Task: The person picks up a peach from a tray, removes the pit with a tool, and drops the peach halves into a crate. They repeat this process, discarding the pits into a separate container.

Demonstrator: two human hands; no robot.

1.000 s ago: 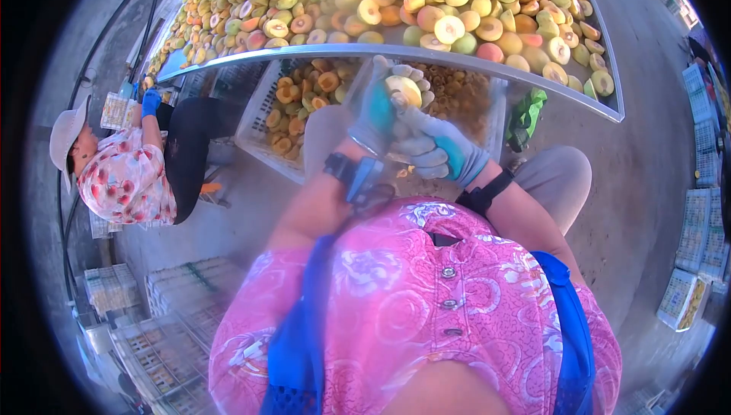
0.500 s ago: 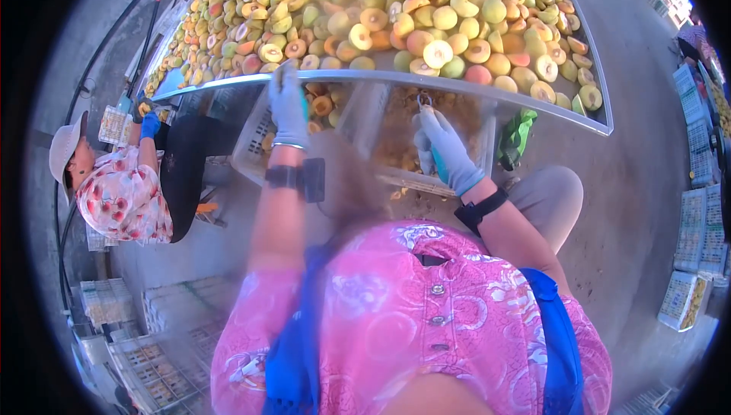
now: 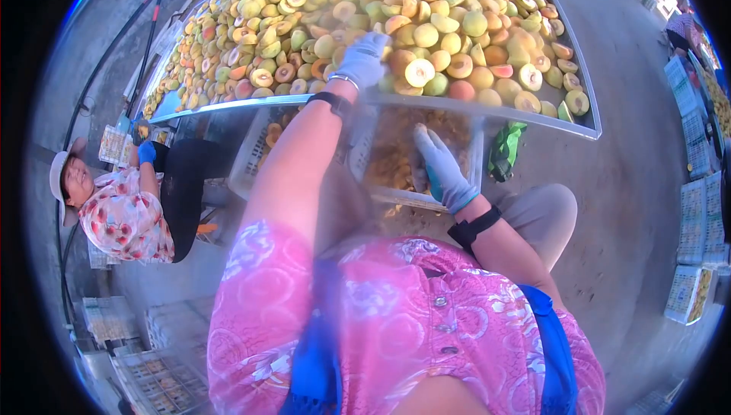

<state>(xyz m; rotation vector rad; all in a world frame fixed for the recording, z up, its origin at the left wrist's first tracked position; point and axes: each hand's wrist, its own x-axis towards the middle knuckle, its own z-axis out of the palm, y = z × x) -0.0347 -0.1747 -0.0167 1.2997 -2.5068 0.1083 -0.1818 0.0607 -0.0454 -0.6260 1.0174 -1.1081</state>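
Observation:
My left hand, in a pale grey glove, reaches over the tray's front edge onto the heap of apricots. Its fingers look stretched out over the fruit; their tips are partly hidden and blurred. Many of the apricots are cut in half, with stones showing. My right hand, gloved the same way, hangs above a crate of small brownish pieces. Its fingers are closed around a small metal-loop tool, whose loop does not show clearly at this moment. A second crate with apricot halves stands to the left, partly behind my left arm.
The metal-edged tray spans the front. A green bag hangs right of the crates. A co-worker in a hat and blue gloves sits at the left. Stacked crates line the right side; more crates stand lower left.
My left hand has moved from the tray's front edge forward and right onto the apricots. My right hand stays over the crate, its metal loop now less visible. The co-worker's head has turned.

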